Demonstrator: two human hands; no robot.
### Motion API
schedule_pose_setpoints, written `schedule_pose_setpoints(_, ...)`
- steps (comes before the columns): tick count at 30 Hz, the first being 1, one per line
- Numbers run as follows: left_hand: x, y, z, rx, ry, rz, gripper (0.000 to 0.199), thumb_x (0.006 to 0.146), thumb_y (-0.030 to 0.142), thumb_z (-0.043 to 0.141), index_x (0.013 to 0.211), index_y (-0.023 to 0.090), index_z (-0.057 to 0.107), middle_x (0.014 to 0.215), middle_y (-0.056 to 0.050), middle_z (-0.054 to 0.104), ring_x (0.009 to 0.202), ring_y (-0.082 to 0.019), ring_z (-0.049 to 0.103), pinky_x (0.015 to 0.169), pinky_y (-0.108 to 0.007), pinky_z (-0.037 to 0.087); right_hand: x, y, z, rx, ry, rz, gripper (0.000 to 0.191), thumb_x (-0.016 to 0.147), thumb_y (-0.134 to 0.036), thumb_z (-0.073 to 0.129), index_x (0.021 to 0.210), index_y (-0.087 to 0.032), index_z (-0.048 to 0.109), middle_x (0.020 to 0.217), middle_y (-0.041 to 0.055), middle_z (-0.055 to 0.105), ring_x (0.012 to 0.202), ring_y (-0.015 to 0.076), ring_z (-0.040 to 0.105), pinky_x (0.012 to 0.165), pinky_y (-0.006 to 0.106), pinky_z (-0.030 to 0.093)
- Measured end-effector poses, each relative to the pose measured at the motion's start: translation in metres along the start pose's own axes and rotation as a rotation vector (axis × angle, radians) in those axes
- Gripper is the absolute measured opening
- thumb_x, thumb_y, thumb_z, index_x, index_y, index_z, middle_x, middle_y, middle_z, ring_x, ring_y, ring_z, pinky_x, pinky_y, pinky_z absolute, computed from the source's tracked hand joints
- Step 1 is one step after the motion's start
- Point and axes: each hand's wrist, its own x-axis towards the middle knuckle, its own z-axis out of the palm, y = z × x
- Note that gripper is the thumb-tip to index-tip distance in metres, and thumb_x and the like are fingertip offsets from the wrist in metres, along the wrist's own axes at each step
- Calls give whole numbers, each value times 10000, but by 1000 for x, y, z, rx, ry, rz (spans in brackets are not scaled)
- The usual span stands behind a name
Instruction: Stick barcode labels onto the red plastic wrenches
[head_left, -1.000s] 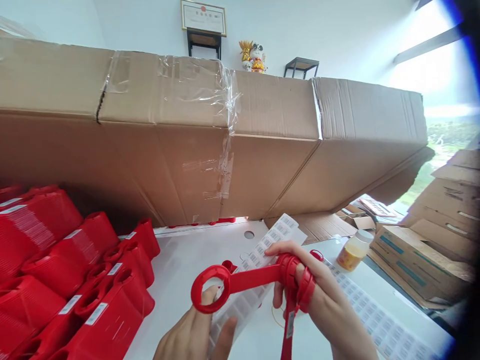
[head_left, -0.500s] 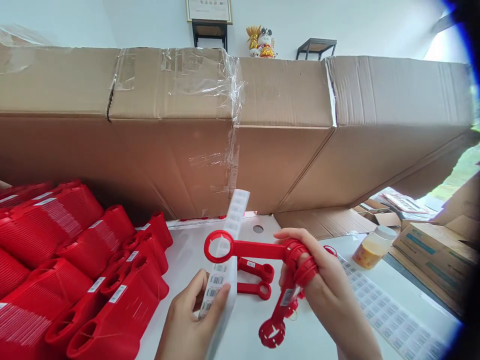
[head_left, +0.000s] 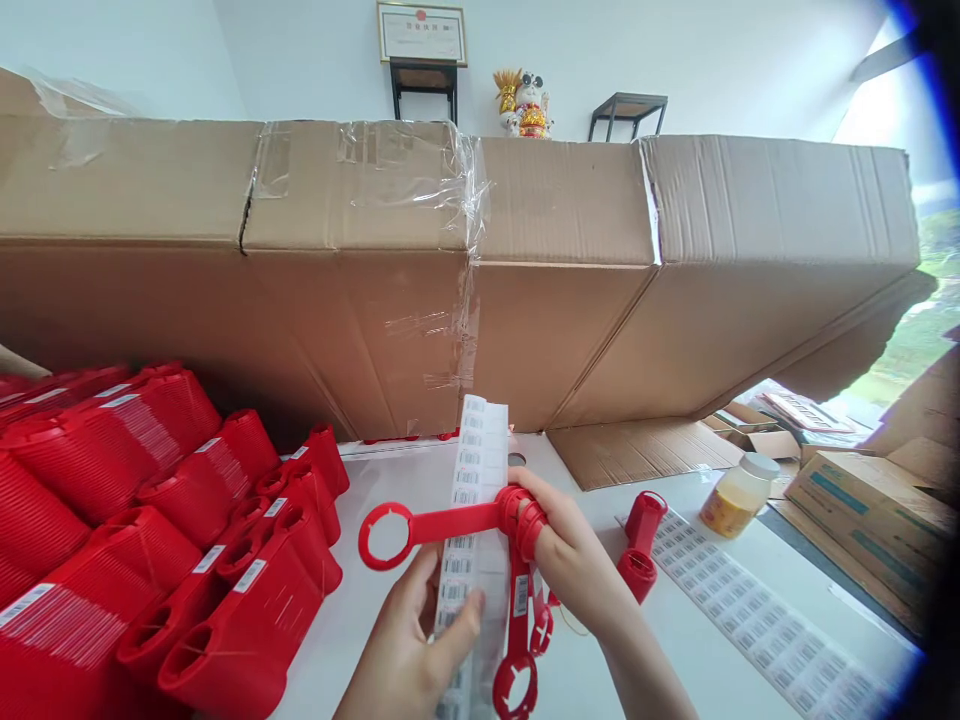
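Note:
My left hand (head_left: 420,635) is closed on a long folded strip of barcode labels (head_left: 466,470), its thumb lying across the front. My right hand (head_left: 562,535) is closed round several red plastic pieces with ring ends, their rings looped over its fingers. One red piece (head_left: 450,521) points left across the label strip, its open ring beyond the strip's left edge. Another red piece (head_left: 519,600) hangs downward and bears a white barcode label. Whether the right fingertips touch the strip is hidden behind the rings.
Bundled stacks of labelled red pieces (head_left: 247,600) fill the left. A small red bundle (head_left: 641,545) stands at right beside a flat label sheet (head_left: 757,610). Behind it are a lidded jar (head_left: 739,497) and a carton (head_left: 862,510). A big cardboard box (head_left: 360,330) walls off the back.
My right hand has moved left, bringing its red pieces across the label strip. The strip now stands more upright with its barcodes facing me. The small red bundle at right has come into view.

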Motion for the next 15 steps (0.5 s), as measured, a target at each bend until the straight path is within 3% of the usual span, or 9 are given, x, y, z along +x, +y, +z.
schedule_pose_setpoints(4, 4, 0, -17, 86, -329, -36, 539, 867, 507, 735, 1311, 212, 656, 1299, -126, 728, 1198, -296, 686, 1053, -428, 527, -4, -1, -3, -52, -19, -4, 239, 1021, -220, 372, 892, -199, 572, 849, 8, 641, 799, 161, 559, 714, 263, 464)
schedule_pose_setpoints(7, 10, 10, -49, 170, -733, 28, 900, 661, 729, 809, 1392, 238, 621, 1323, -143, 707, 1277, -358, 637, 1057, -498, 517, -10, -2, -6, -122, -62, 15, 243, 1049, -254, 358, 844, -209, 482, 820, -8, 562, 746, 141, 471, 633, 247, 394)
schedule_pose_setpoints(8, 12, 14, -61, 230, -795, 46, 964, 590, 803, 791, 1368, 252, 645, 1311, -141, 712, 1291, -371, 626, 1067, -516, 505, -13, -2, -6, -142, -80, 22, 252, 1055, -263, 348, 832, -213, 453, 798, -14, 527, 722, 135, 441, 613, 246, 373)
schedule_pose_setpoints(10, 17, 23, -79, 179, -654, 71, 997, 550, 878, 735, 1329, 258, 676, 1358, -157, 685, 1312, -378, 611, 1080, -524, 491, -18, -2, -7, -174, -111, 42, 260, 1057, -265, 336, 810, -222, 402, 751, -29, 451, 672, 127, 379, 577, 245, 338)
schedule_pose_setpoints(11, 19, 28, -85, 89, -508, 102, 985, 583, 890, 704, 1325, 243, 675, 1374, -168, 672, 1295, -374, 624, 1084, -530, 488, -20, -3, -6, -192, -122, 55, 252, 1051, -254, 335, 806, -225, 388, 739, -32, 426, 657, 126, 358, 562, 243, 326)
schedule_pose_setpoints(13, 23, 35, -86, -12, -230, 148, 825, 776, 826, 622, 1326, 213, 660, 1387, -193, 659, 1230, -350, 667, 1039, -523, 527, -25, -4, -4, -236, -139, 72, 219, 1026, -212, 337, 816, -231, 395, 736, -28, 429, 649, 132, 357, 541, 240, 317)
schedule_pose_setpoints(15, 24, 40, -79, -17, -65, 171, 656, 888, 688, 609, 1329, 204, 649, 1388, -192, 661, 1209, -328, 678, 1017, -497, 548, -28, -5, 0, -285, -146, 69, 197, 1001, -190, 352, 820, -233, 416, 755, -15, 484, 667, 142, 400, 553, 242, 341)
